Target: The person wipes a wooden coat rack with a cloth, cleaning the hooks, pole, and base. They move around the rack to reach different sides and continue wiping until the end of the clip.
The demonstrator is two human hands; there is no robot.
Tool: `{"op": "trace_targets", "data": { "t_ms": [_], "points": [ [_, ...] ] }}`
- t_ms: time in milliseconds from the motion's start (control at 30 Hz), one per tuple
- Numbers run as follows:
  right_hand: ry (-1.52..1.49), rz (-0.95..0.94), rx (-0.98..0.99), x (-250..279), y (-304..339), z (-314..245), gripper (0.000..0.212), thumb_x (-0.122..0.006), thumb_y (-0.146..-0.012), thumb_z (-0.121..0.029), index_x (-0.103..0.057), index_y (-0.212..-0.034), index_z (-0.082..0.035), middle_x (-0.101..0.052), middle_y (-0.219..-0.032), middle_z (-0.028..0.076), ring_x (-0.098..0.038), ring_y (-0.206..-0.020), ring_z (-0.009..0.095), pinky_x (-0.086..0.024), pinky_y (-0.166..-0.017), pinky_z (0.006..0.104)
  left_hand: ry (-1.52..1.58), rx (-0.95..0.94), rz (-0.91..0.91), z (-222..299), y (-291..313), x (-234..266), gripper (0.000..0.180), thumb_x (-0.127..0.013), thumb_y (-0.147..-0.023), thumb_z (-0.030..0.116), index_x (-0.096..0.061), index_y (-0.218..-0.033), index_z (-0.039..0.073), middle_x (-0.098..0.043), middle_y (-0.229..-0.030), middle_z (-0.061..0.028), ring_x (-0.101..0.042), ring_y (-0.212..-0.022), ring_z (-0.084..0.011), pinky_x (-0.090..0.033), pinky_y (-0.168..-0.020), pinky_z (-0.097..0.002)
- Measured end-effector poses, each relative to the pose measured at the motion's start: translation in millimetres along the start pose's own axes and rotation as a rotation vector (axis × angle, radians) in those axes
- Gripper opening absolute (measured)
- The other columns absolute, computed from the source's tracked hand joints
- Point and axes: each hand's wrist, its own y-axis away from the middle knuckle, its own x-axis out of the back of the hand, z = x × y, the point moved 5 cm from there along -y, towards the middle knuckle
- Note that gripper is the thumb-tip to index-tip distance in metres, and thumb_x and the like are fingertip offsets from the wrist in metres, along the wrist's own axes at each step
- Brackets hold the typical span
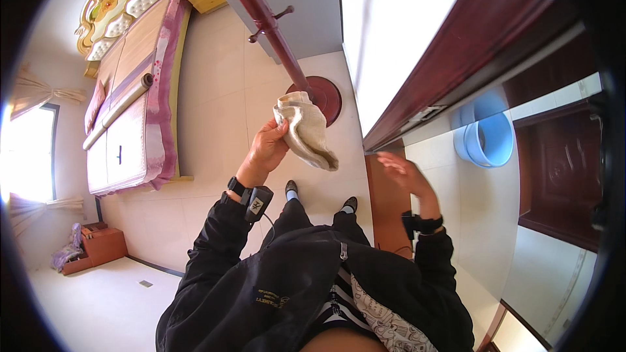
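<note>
Head view, looking steeply down the person's own front: the left hand (268, 146) is raised in front of the chest, its fingers closed around the upper edge of a crumpled beige cloth (305, 130). The cloth hangs from that grip, drooping down and to the right, its lower corner free in the air — it touches nothing else. Behind it stands a dark red wooden pole (264, 23) with short pegs, rising from a round base (326, 98) on the pale tiled floor (215, 91); the top of the cloth overlaps the pole's lower end in the picture, though whether they touch cannot be told.

The right hand (404, 173) is lifted to the right of the cloth, apart from it, palm open with the fingers loosely spread and slightly blurred; it holds nothing. It hovers in front of a reddish-brown door frame (456, 52) and a strip of the same wood lower down.

Both wrists carry black bands, and the sleeves are black. Two dark shoes (291, 187) show on the tiles between the arms.

Off to the left lies a bed (130, 104) with a pink cover and an ornate gilded headboard. Through the doorway on the right — well apart from the hands — a light blue bucket (492, 138) stands on the floor.
</note>
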Motion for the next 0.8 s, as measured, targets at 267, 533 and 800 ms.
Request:
{"op": "trace_targets", "data": {
  "t_ms": [267, 533, 800],
  "points": [
    [0.282, 0.193, 0.296, -144.2, -131.8, -188.9, 0.03, -0.07, -0.093, -0.015, -0.067, -0.118, 0.0, -0.068, -0.113, 0.016, -0.065, -0.103, 0.036, -0.052, -0.089, 0.0408, 0.195, -0.068, -0.184, 52.0, -3.5, 41.3, 0.056, -0.057, -0.102, 0.038, -0.042, -0.148, 0.008, -0.054, -0.143, -0.0086, -0.053, -0.131, -0.028, -0.041, -0.112, -0.0503],
    [0.409, 0.579, 0.375, -225.3, -229.8, -206.4, 0.015, -0.064, -0.097, -0.007, -0.069, -0.107, 0.003, -0.071, -0.094, 0.013, -0.068, -0.081, 0.024, -0.053, -0.073, 0.0326, 0.231, -0.043, -0.111, 128.5, 10.9, 125.9, 0.059, -0.058, -0.101, 0.027, -0.035, -0.153, 0.012, -0.05, -0.148, -0.0059, -0.05, -0.135, -0.0271, -0.041, -0.111, -0.0483],
    [-0.876, 0.17, -0.269, -271.1, -295.4, -181.8, 0.044, -0.062, -0.102, -0.036, -0.059, -0.134, -0.006, -0.069, -0.118, 0.005, -0.068, -0.101, 0.017, -0.056, -0.089, 0.0344, -0.527, 0.186, -0.069, 156.6, -23.9, 213.9, 0.088, -0.082, -0.084, 0.024, -0.031, -0.155, 0.012, -0.051, -0.141, -0.0067, -0.051, -0.129, -0.024, -0.042, -0.11, -0.0445]
  ]
}}
